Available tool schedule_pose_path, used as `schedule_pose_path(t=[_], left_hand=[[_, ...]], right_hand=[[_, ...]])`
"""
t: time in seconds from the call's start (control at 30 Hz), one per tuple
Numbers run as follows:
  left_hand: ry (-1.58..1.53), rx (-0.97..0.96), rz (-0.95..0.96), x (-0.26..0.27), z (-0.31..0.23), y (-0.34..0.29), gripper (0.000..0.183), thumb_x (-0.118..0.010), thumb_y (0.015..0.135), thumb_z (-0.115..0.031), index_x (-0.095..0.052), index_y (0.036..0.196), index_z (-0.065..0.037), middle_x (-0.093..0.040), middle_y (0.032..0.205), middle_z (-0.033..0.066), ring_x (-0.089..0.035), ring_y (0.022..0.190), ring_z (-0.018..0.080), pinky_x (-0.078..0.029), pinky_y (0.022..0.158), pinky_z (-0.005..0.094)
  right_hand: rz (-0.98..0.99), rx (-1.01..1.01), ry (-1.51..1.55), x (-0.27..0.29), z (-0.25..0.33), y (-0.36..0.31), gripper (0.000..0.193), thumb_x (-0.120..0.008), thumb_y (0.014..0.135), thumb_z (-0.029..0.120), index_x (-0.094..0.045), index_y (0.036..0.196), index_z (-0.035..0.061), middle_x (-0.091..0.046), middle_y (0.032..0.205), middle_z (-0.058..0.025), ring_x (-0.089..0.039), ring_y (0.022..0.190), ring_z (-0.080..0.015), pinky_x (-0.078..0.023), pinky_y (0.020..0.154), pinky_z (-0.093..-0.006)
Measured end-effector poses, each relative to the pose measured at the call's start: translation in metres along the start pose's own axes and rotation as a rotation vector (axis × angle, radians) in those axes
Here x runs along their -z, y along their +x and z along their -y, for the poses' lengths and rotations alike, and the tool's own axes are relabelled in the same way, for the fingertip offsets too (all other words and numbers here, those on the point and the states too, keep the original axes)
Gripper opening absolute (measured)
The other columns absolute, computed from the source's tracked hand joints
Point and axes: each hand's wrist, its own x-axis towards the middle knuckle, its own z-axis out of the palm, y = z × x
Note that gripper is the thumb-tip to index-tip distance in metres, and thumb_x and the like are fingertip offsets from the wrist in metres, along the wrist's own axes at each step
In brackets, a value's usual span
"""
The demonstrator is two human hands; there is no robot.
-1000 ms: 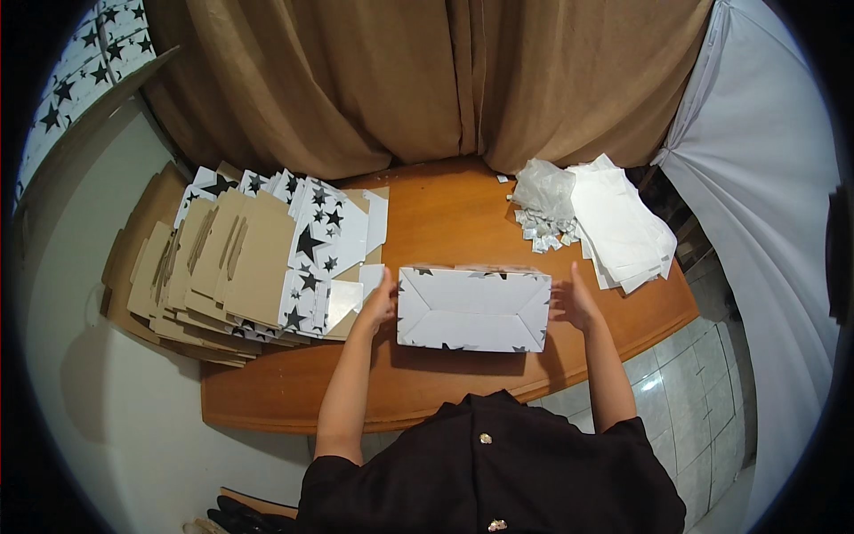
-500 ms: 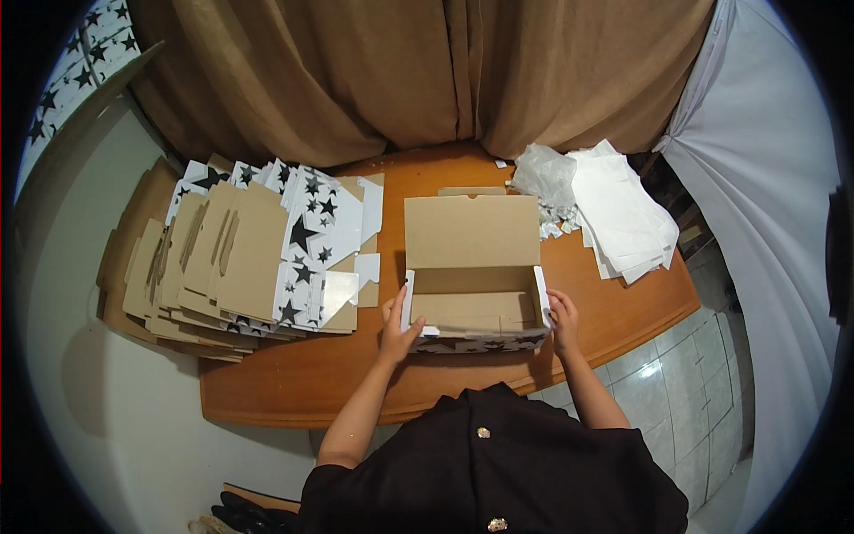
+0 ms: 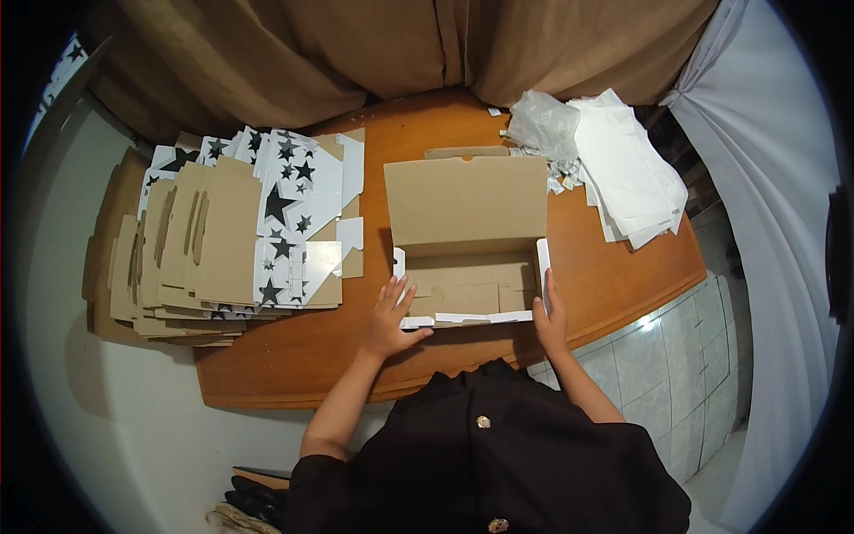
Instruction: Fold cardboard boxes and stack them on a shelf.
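In front of me on the table stands a brown cardboard box [image 3: 467, 200], its lid raised at the back and its inside showing bare cardboard. White edges run along its sides and front. My left hand [image 3: 390, 319] rests at the box's left front corner, fingers spread along the side and thumb stretched along the front. At the right front corner my right hand [image 3: 551, 313] holds the side wall, fingers straight along the outside and thumb over the edge.
To the left lies a stack of flattened boxes [image 3: 233, 236], some white with black stars. A clear plastic bag [image 3: 544, 123], small pale packets [image 3: 560, 176] and white paper sheets [image 3: 627, 165] lie at the back right of the wooden table [image 3: 614, 285]. A brown curtain [image 3: 400, 44] hangs behind.
The view has shifted, and the box appears larger, its starred front now out of sight. My left fingers have spread out, and my right fingers have straightened along the side.
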Motion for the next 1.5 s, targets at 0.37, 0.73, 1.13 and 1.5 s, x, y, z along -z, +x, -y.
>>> schedule_pose_path(t=[0.37,0.73,1.13,1.5], left_hand=[[0.276,-0.152,0.209,0.015,-0.001,0.013,0.036,-0.065,0.078,-0.037,-0.066,0.101,-0.009,-0.052,0.126,0.0093,-0.038,0.124,0.0413,-0.033,0.097,0.0554],[0.310,-0.176,1.025,-0.049,-0.009,0.107,0.056,-0.044,0.091,-0.039,-0.027,0.142,-0.022,-0.022,0.148,0.0107,-0.020,0.136,0.0254,-0.021,0.105,0.0545],[0.390,0.215,1.273,-0.080,0.001,0.113,0.060,-0.023,0.093,-0.054,-0.002,0.145,-0.033,0.011,0.152,-0.0015,0.007,0.140,0.0174,0.003,0.109,0.0539],[0.344,0.208,1.213,-0.079,0.004,0.108,0.057,-0.023,0.094,-0.050,-0.004,0.145,-0.032,0.011,0.152,0.0019,0.006,0.140,0.0225,0.003,0.107,0.0587]], right_hand=[[0.042,0.048,-0.164,0.013,-0.002,0.006,0.037,-0.052,0.087,0.007,-0.051,0.122,-0.0030,-0.053,0.121,-0.0251,-0.052,0.115,-0.0320,-0.042,0.094,-0.0362],[0.049,0.118,-0.402,0.030,0.052,0.024,0.043,-0.060,0.077,0.006,-0.051,0.119,0.0019,-0.042,0.129,-0.0250,-0.046,0.116,-0.0396,-0.040,0.094,-0.0404],[0.982,-0.329,-0.850,-0.049,0.035,0.083,0.050,-0.046,0.086,0.019,-0.039,0.134,0.0095,-0.034,0.139,-0.0213,-0.043,0.121,-0.0384,-0.043,0.093,-0.0442],[1.333,-0.347,-0.933,-0.067,-0.002,0.113,0.096,-0.048,0.081,0.058,0.013,0.144,0.0176,0.018,0.148,-0.0195,0.015,0.135,-0.0418,-0.001,0.111,-0.0473]])
